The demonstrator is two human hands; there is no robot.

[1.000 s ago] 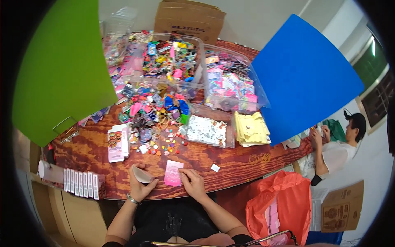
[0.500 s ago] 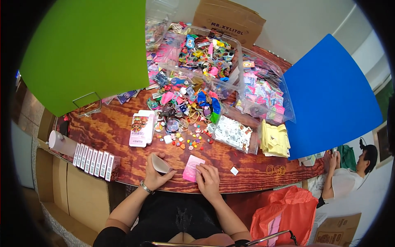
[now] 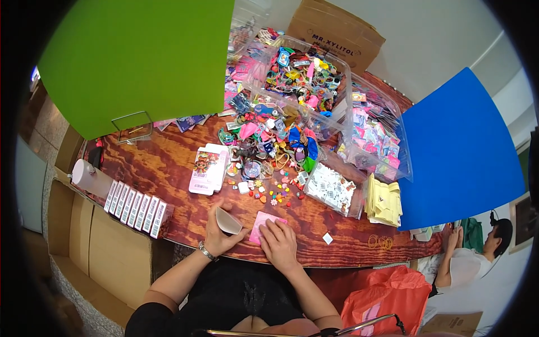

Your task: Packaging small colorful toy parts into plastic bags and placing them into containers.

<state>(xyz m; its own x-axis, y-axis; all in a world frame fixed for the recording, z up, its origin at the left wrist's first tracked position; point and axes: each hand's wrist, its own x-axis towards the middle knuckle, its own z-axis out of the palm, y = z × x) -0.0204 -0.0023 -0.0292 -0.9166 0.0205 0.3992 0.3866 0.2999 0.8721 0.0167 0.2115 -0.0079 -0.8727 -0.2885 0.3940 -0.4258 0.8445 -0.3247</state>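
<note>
The pink card lies on the wood-patterned table, to the right of the pink-and-white box and nearer the person than it. What has just changed is the right hand: a second ago its fingertips sat at the card's right edge, leaving most of the face bare, and now the fingers reach across it, slightly spread, so that chiefly the left part shows. That suggests the card is being steadied or taken up – whether the thumb pinches its edge, I cannot tell.

The left hand, nearer the person than the box and a little to its right, matches its earlier pose: fingers and thumb pinch a pale bundle, perhaps stacked cards, held up with a broad side showing. The bundle and the card stand apart, so the two hands work separately for now.

Around the box, small colourful charms are scattered to its right, with a larger heap of trinkets behind them. A row of small boxes stands to its left, nearer the person – and a white square lies well to its right.
</note>
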